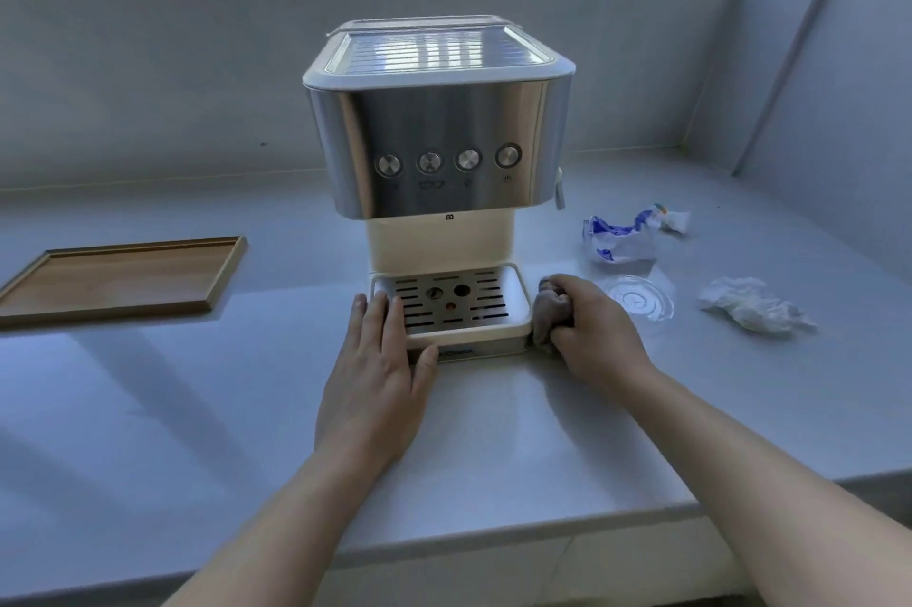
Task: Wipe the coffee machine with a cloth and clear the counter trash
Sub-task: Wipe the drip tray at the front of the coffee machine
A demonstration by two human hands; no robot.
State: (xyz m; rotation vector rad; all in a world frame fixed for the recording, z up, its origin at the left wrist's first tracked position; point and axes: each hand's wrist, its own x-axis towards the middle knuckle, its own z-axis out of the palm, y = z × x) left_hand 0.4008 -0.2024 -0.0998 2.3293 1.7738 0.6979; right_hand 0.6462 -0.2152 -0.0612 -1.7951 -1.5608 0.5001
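A steel and white coffee machine (439,137) stands in the middle of the pale counter (493,433). Its drip tray (515,305) faces me. My left hand (377,374) lies flat on the tray's front left corner, fingers straight. My right hand (589,325) grips a bunched grey cloth (545,310) against the tray's right side. Trash lies to the right of the machine: a crumpled blue and white wrapper (624,239), a clear plastic lid (641,298) and a crumpled white tissue (750,303).
A shallow wooden tray (118,278) lies on the counter to the left. The grey wall and a window run behind the machine. A side wall closes the counter at the right. The counter's front edge is near me.
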